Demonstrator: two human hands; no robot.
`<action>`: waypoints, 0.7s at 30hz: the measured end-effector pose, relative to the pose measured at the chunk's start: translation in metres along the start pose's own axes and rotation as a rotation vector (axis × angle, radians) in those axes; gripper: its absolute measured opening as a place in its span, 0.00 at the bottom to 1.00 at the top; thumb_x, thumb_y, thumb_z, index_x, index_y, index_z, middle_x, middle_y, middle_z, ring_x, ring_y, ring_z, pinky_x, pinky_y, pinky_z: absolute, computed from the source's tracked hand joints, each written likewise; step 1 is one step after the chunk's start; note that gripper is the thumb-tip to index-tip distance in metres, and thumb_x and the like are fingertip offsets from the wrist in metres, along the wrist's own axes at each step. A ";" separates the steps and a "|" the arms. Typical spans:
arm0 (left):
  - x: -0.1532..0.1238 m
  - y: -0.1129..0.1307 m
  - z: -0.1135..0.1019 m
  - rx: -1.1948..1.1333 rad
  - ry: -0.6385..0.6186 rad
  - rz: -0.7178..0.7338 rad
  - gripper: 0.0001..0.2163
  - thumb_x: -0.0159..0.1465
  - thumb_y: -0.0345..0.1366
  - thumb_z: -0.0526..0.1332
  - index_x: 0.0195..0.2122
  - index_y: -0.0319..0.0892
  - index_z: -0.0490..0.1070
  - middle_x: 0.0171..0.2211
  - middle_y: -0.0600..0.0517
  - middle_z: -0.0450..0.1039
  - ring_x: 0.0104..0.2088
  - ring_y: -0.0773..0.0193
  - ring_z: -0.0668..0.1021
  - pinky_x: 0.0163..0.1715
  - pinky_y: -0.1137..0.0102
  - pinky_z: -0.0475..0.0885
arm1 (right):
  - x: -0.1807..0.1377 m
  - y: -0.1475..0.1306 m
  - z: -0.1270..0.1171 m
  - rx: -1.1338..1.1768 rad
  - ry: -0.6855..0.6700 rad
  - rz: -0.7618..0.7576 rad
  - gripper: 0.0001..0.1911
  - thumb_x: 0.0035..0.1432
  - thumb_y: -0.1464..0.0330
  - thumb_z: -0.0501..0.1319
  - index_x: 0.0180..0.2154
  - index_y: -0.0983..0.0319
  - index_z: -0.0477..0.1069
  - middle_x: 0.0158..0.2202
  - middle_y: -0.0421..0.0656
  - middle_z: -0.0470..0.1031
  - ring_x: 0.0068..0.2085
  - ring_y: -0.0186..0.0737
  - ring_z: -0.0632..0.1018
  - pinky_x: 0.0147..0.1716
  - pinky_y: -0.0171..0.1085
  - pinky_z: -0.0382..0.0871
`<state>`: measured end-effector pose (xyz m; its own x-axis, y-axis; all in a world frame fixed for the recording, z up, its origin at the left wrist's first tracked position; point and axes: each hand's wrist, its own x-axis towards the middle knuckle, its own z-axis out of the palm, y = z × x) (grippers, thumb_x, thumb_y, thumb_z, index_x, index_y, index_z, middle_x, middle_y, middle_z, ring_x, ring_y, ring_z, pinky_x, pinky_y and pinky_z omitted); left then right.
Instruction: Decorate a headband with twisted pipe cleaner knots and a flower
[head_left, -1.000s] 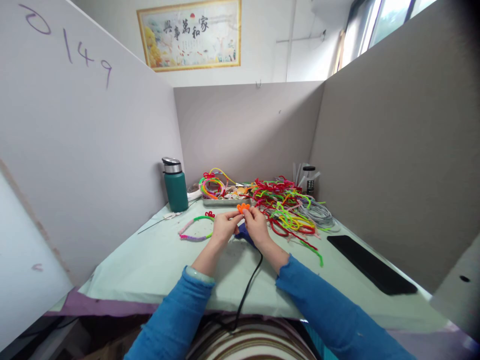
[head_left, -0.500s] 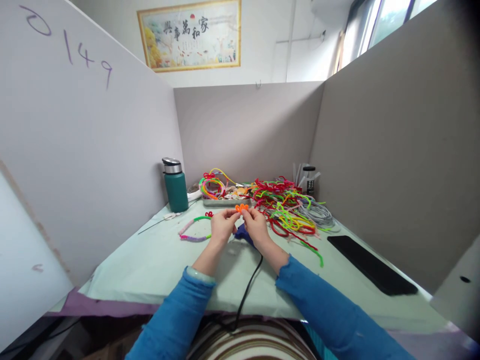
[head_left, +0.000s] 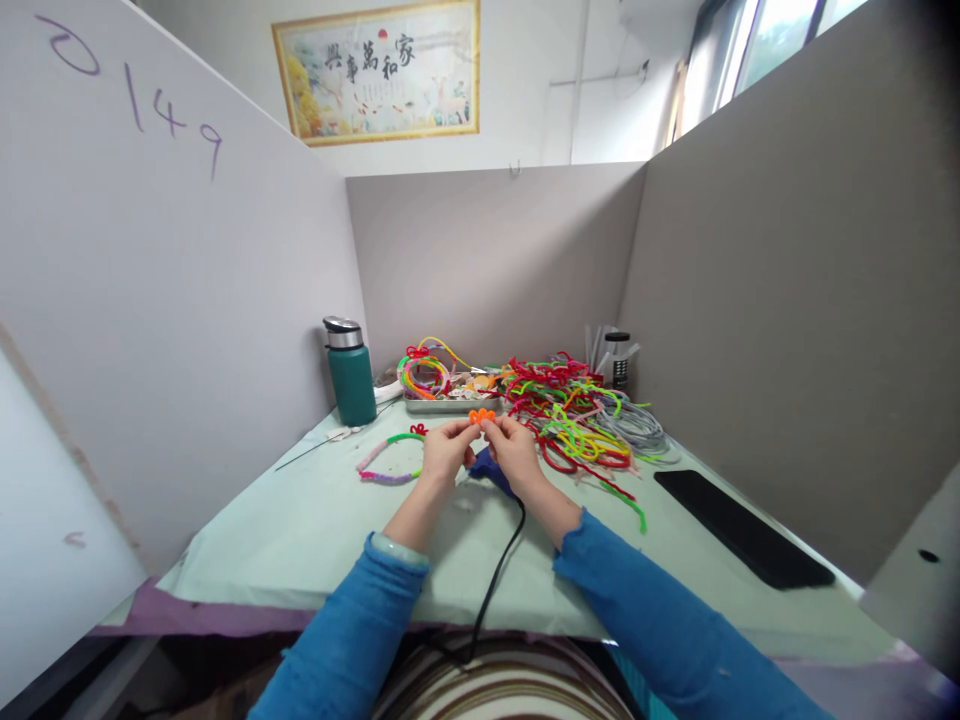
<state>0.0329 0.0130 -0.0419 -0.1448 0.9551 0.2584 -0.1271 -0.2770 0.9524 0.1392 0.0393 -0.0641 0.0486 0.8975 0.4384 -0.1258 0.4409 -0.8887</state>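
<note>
Between my two hands is an orange pipe-cleaner flower [head_left: 482, 415] with looped petals, held above the table. My left hand [head_left: 445, 450] pinches its left side, and my right hand [head_left: 513, 452] pinches its right side, fingertips nearly meeting. Partly hidden below my hands lies a dark blue tool [head_left: 491, 472] with a black cord [head_left: 496, 580] running towards me. Left of my left hand rests a ring of fuzzy coloured stems [head_left: 388, 478], green, pink and purple, with a small red flower [head_left: 418, 430] at its top.
A tangled heap of pipe cleaners [head_left: 570, 400] spreads at the back right. Behind my hands stands a metal tray [head_left: 450, 406] with small pieces and coiled stems. A green bottle [head_left: 351, 380] is at the left, a black phone-like slab [head_left: 742, 528] at the right. Grey partitions [head_left: 495, 260] enclose the table.
Both hands keep their pinch on the orange flower, which has shifted very slightly. Nothing else has visibly moved.
</note>
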 end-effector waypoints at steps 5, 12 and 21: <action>0.002 0.001 -0.002 -0.050 0.003 -0.034 0.15 0.45 0.40 0.67 0.31 0.35 0.74 0.24 0.52 0.72 0.13 0.75 0.65 0.13 0.75 0.59 | 0.000 -0.006 -0.005 -0.066 -0.075 -0.038 0.14 0.49 0.57 0.61 0.25 0.61 0.70 0.15 0.35 0.64 0.16 0.30 0.63 0.16 0.32 0.55; 0.002 0.002 -0.005 -0.040 0.039 -0.063 0.15 0.45 0.40 0.67 0.31 0.35 0.73 0.26 0.51 0.73 0.13 0.75 0.66 0.13 0.75 0.61 | 0.003 -0.003 -0.008 -0.064 -0.092 -0.063 0.12 0.50 0.59 0.61 0.29 0.61 0.70 0.17 0.35 0.67 0.16 0.31 0.65 0.16 0.32 0.56; 0.002 0.002 -0.004 0.022 -0.033 -0.035 0.12 0.46 0.39 0.66 0.27 0.35 0.74 0.19 0.52 0.71 0.12 0.73 0.66 0.12 0.75 0.59 | 0.003 -0.003 -0.010 -0.132 -0.080 -0.097 0.10 0.51 0.61 0.60 0.25 0.59 0.67 0.15 0.34 0.64 0.17 0.32 0.64 0.17 0.32 0.56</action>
<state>0.0289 0.0137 -0.0404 -0.1079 0.9671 0.2302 -0.1096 -0.2418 0.9641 0.1499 0.0405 -0.0613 -0.0259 0.8491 0.5276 0.0067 0.5279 -0.8493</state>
